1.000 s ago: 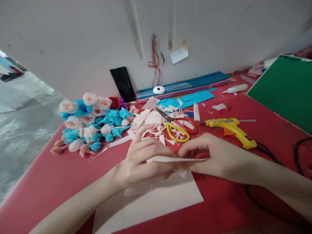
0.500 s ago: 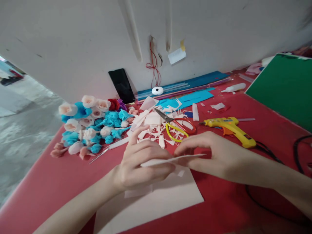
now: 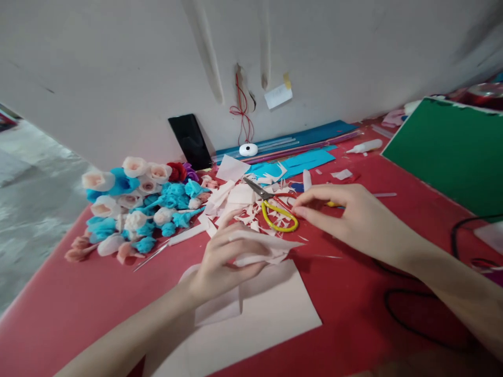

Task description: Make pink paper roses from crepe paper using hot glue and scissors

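My left hand [image 3: 231, 262] is closed on thin pale pink paper [image 3: 271, 246], which sticks out past the fingertips over a larger pale sheet [image 3: 271, 319]. My right hand [image 3: 341, 214] has its thumb and forefinger together at the red handle of the scissors [image 3: 280, 229], which lie on paper scraps [image 3: 239, 195]. Part of that red handle is hidden by the fingers. Under my left wrist lies another small pale paper piece [image 3: 220, 310]. Behind my right hand, the yellow glue gun [image 3: 334, 204] is mostly covered.
White, blue and pink paper flowers [image 3: 137, 199] are heaped at the left, beside a metal rod [image 3: 151, 255]. A black phone [image 3: 190, 141] leans on the wall. Blue paper [image 3: 310, 161], a small white bottle [image 3: 365, 146], a green board [image 3: 444, 157] and a black cable [image 3: 393, 309] lie around.
My right hand has left the paper and moved up and forward to the scissors' red handle. The paper stays in my left hand, now more folded. The view has shifted slightly.
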`<state>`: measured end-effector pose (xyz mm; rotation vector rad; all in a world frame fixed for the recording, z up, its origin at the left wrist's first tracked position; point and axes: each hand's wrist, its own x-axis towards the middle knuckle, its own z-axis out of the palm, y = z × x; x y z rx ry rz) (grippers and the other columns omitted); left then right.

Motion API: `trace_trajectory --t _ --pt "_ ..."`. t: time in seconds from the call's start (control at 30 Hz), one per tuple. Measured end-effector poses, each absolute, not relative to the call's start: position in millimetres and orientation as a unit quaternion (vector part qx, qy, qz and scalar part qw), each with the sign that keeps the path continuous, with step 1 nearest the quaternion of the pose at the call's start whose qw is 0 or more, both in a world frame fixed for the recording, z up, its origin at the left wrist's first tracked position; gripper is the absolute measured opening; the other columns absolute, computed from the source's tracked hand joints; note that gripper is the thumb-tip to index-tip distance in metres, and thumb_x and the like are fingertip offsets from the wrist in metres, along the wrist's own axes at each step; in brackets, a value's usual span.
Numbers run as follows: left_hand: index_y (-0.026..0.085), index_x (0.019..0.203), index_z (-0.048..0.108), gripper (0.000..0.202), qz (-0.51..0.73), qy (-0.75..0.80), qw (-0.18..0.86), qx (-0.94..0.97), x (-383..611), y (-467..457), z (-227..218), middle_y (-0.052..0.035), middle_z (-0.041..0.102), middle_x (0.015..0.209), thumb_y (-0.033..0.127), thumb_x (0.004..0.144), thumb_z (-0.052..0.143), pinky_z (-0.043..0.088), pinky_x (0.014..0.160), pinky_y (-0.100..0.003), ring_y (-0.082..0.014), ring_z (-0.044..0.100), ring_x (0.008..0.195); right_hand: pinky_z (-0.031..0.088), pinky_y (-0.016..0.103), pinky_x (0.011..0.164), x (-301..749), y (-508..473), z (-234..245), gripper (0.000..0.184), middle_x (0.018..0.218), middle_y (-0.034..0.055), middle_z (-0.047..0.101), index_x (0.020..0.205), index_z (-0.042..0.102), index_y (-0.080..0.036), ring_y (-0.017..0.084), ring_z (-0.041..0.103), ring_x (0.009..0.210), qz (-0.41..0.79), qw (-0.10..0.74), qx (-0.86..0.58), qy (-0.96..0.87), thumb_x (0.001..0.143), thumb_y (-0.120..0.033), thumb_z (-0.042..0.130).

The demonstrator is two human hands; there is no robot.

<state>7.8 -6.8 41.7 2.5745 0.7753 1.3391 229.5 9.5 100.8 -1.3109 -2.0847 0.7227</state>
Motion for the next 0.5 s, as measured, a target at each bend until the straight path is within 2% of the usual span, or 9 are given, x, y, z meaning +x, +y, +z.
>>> trace_trajectory --t 0.1,0.17,0.27,0.33,0.37,0.43,0.5 --pt "0.019 0.077 0.062 0.007 0.427 0.290 0.123 0.848 5 -10 29 0.0022 0.068 0.067 0.016 0.072 0.066 0.051 0.069 -0.031 -0.0115 0.063 0.060 0.044 0.025 0.069 242 18 94 0.021 0.090 0.0002 0.064 0.094 0.061 -0.023 0.014 0.058 0.079 0.134 0.240 -0.561 -0.781 0.084 -0.036 0.047" --pt "0.019 0.078 0.062 0.008 0.411 0.294 0.148 0.850 4 -13 24 0.0025 0.070 0.069 0.014 0.073 0.064 0.050 0.072 -0.031 -0.0111 0.064 0.061 0.044 0.028 0.069 254 21 85 0.024 0.094 0.0042 0.062 0.100 0.057 -0.020 0.018 0.058 0.082 0.004 0.148 -0.624 -0.768 0.086 -0.032 0.043" --pt "0.019 0.080 0.063 0.007 0.398 0.274 0.163 0.860 3 -18 21 0.0003 0.071 0.076 0.014 0.075 0.063 0.049 0.075 -0.033 -0.0123 0.064 0.067 0.042 0.042 0.070 274 19 70 0.025 0.094 0.0232 0.058 0.095 0.057 -0.004 0.035 0.055 0.092 -0.072 0.075 -0.682 -0.724 0.081 -0.020 0.043" --pt "0.019 0.083 0.064 0.008 0.395 0.260 0.162 0.866 3 -20 22 -0.0011 0.072 0.081 0.014 0.077 0.061 0.048 0.078 -0.034 -0.0133 0.063 0.072 0.041 0.045 0.066 288 14 61 0.027 0.091 0.0304 0.056 0.090 0.057 0.000 0.039 0.055 0.088 -0.078 0.041 -0.700 -0.709 0.081 -0.018 0.039" --pt "0.020 0.084 0.064 0.010 0.393 0.255 0.156 0.870 3 -21 23 -0.0012 0.072 0.083 0.013 0.077 0.060 0.047 0.081 -0.035 -0.0135 0.063 0.074 0.041 0.044 0.063 294 12 58 0.027 0.089 0.0306 0.057 0.089 0.057 -0.001 0.038 0.056 0.085 -0.072 0.029 -0.703 -0.707 0.081 -0.018 0.038" --pt "0.020 0.085 0.064 0.013 0.392 0.257 0.136 0.873 3 -22 23 -0.0003 0.072 0.082 0.012 0.076 0.060 0.044 0.086 -0.038 -0.0133 0.062 0.073 0.042 0.037 0.061 304 9 51 0.026 0.089 0.0252 0.060 0.091 0.058 -0.006 0.032 0.060 0.079 -0.042 0.016 -0.695 -0.718 0.082 -0.018 0.037" --pt "0.021 0.084 0.064 0.013 0.399 0.253 0.116 0.874 4 -22 24 0.0010 0.070 0.076 0.012 0.075 0.061 0.042 0.090 -0.041 -0.0127 0.061 0.070 0.043 0.033 0.065 313 10 44 0.029 0.090 0.0204 0.061 0.094 0.057 -0.009 0.027 0.061 0.081 -0.016 0.018 -0.687 -0.726 0.083 -0.017 0.032"
